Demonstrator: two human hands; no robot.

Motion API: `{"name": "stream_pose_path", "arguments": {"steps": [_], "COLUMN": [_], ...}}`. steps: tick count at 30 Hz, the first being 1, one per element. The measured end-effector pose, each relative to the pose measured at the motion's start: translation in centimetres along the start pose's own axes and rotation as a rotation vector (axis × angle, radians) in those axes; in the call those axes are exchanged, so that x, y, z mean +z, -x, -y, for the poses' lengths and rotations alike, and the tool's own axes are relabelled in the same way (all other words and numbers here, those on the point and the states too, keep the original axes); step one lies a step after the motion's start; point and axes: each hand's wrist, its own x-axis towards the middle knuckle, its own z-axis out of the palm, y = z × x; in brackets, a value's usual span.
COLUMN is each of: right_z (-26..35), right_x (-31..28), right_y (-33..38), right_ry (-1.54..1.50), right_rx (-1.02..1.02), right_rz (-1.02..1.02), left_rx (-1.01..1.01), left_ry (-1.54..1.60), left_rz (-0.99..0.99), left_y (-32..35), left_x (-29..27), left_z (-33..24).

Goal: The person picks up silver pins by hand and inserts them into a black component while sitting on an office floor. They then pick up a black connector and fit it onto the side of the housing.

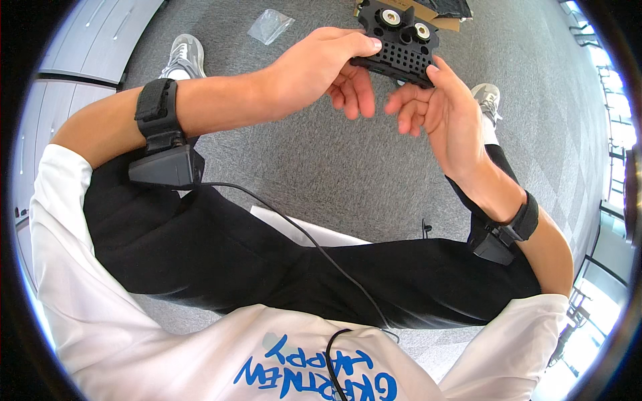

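Held up over the floor is a black block-shaped part (404, 59) with a grid of small square holes and two round metal-centred fittings on its upper face. My left hand (321, 67) grips its left end, thumb on top and fingers curled underneath. At the lower right corner, the thumb of my right hand (449, 113) presses against the part's edge, its other fingers bent below. The underside of the part is hidden from view. Each forearm wears a black strapped device, the left one (164, 167) larger in view than the right one (495, 244).
A clear plastic bag (270, 27) lies on the grey carpet (321, 167). Behind the part stands an open cardboard box (449, 24) with something black at it. A black cable (294, 224) crosses my lap. Pale cabinets (67, 107) line the left side.
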Motion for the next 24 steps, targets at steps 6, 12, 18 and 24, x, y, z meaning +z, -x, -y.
{"name": "stream_pose_path", "arguments": {"steps": [6,12,18,24], "right_z": [0.39,0.22,0.41,0.26], "right_x": [0.03,-0.02,0.34,-0.13], "right_y": [0.19,0.2,0.24,-0.06], "right_ry": [0.011,0.014,0.054,0.105], "right_rx": [0.025,0.003,-0.011,-0.006], "right_rz": [-0.01,-0.015,0.001,0.041], "left_rx": [0.001,0.01,0.016,0.004], "left_ry": [-0.038,-0.053,-0.028,-0.02], "left_rz": [-0.027,-0.021,-0.015,0.005], "left_y": [0.33,0.43,0.23,0.28], "left_x": [0.42,0.58,0.29,0.0], "left_z": [-0.18,-0.5,-0.28,-0.32]}}
